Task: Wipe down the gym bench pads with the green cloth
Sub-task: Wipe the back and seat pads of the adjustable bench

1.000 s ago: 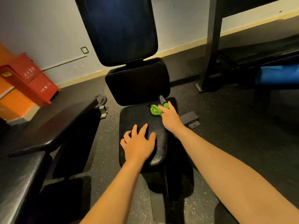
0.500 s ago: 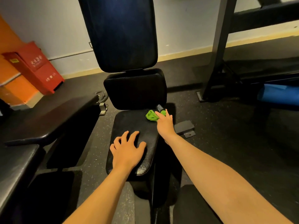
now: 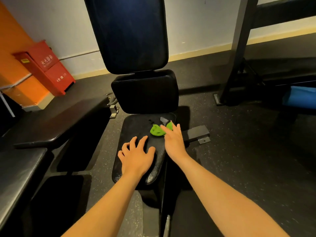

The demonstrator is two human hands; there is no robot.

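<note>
Here my left hand [image 3: 136, 156] rests on the seat pad [image 3: 135, 127], fingers spread; my right hand [image 3: 173, 141] lays straight fingers on the green cloth [image 3: 156, 131], bunched at that pad's far right corner.

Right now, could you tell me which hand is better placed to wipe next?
Likely the right hand: it presses the crumpled green cloth on the black vinyl seat pad; the left hand rests there, empty.
</note>
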